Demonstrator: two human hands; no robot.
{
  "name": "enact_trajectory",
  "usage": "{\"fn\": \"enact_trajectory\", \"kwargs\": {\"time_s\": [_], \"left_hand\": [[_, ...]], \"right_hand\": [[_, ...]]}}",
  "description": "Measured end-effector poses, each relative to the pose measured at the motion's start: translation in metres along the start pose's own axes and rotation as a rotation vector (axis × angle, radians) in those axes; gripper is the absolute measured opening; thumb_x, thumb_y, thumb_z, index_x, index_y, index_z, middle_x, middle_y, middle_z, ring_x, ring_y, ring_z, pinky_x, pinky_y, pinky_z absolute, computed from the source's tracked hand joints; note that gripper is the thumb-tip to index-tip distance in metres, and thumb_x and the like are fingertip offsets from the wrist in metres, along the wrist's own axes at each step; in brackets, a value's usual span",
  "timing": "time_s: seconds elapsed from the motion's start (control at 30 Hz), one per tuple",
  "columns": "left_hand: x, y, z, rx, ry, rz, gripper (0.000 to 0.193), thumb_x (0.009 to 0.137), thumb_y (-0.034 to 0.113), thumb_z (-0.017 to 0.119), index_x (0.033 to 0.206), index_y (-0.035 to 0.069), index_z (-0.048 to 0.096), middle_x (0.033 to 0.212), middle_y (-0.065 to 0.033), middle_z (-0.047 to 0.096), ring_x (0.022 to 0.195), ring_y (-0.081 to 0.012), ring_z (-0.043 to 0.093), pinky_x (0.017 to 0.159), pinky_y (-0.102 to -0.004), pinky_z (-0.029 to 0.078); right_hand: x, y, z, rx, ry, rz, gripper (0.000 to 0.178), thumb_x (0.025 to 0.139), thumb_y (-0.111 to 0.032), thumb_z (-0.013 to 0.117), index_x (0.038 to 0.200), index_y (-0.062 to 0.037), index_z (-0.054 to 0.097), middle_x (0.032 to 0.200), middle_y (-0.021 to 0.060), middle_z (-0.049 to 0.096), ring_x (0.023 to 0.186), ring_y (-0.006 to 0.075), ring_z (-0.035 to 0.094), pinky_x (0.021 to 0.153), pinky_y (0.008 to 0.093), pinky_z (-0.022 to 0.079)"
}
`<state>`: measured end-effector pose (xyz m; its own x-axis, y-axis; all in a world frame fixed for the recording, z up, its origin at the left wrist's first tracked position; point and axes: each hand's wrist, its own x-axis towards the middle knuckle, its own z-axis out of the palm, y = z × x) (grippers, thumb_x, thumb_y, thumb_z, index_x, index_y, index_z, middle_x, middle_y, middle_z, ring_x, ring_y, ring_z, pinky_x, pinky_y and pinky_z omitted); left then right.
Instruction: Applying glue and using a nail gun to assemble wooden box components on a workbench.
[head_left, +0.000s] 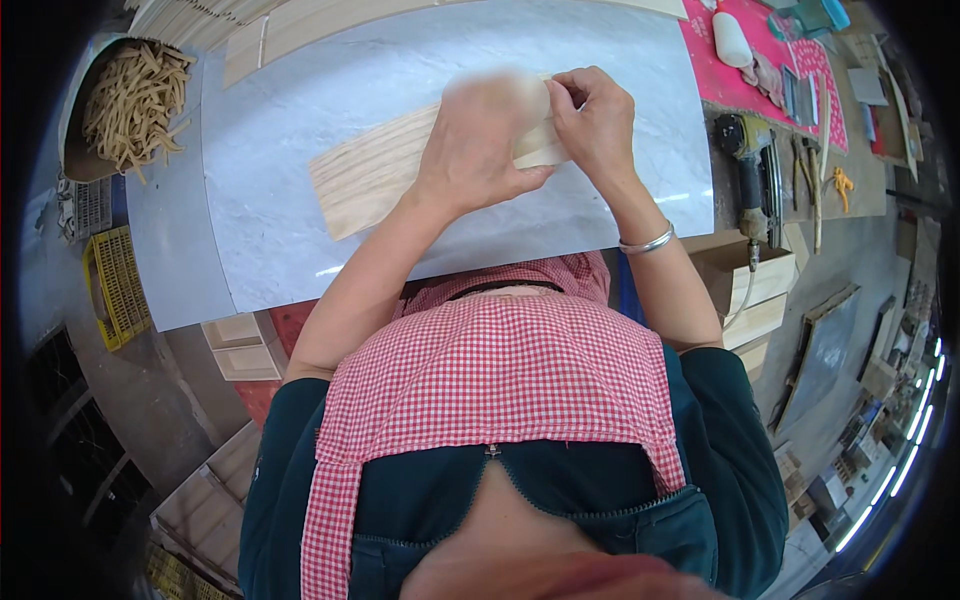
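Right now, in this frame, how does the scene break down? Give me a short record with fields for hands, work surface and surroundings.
Left hand: laid over a pale wooden board, thumb spread; fingers blurred
Left hand point: left hand
Right hand: right hand at the board's right end, thumb and forefinger close together; grip unclear
Work surface: pale marbled tabletop
Left side: heap of thin strips in a container; yellow crate
Right side: black-and-tan tool; white bottle on pink cloth

A pale wooden board [372,174] (grain running lengthwise) lies aslant, partly hidden.
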<state>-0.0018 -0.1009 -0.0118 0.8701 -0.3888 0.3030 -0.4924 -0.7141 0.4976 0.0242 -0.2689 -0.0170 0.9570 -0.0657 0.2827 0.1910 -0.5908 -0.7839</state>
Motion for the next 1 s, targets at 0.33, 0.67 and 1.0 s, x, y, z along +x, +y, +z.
{"fn": "enact_trajectory", "kwargs": {"time_s": [0.33, 0.67, 1.0], "left_hand": [[0.000, 0.000, 0.003, 0.005, 0.068, 0.055, 0.045, 0.062, 0.035, 0.087, 0.086, 0.009, 0.059, 0.134, -0.0178, 0.060, 0.119, -0.0338, 0.056, 0.109, -0.0432, 0.039], [-0.001, -0.005, 0.005, 0.070, 0.083, 0.072, 0.046, 0.063, 0.039, 0.084, 0.086, 0.008, 0.059, 0.134, -0.0141, 0.061, 0.118, -0.0316, 0.058, 0.107, -0.0419, 0.041], [0.000, -0.003, 0.006, 0.077, 0.088, 0.078, 0.048, 0.063, 0.040, 0.085, 0.086, 0.008, 0.058, 0.133, -0.0126, 0.061, 0.116, -0.0311, 0.059, 0.104, -0.0403, 0.043]], "right_hand": [[-0.005, 0.006, 0.009, -0.077, 0.062, -0.017, 0.011, 0.087, -0.006, 0.070, 0.095, 0.0012, 0.073, 0.075, 0.0057, 0.068, 0.061, 0.0146, 0.057, 0.058, 0.0275, 0.049], [-0.054, 0.003, -0.060, -0.104, -0.179, -0.122, 0.011, 0.085, 0.002, 0.070, 0.094, 0.0005, 0.074, 0.077, 0.0048, 0.066, 0.065, 0.0141, 0.056, 0.060, 0.0261, 0.046], [-0.059, 0.010, -0.059, -0.185, -0.213, -0.307, 0.007, 0.083, 0.003, 0.073, 0.089, 0.0003, 0.074, 0.076, 0.0042, 0.065, 0.062, 0.0153, 0.052, 0.058, 0.0302, 0.044]]}}
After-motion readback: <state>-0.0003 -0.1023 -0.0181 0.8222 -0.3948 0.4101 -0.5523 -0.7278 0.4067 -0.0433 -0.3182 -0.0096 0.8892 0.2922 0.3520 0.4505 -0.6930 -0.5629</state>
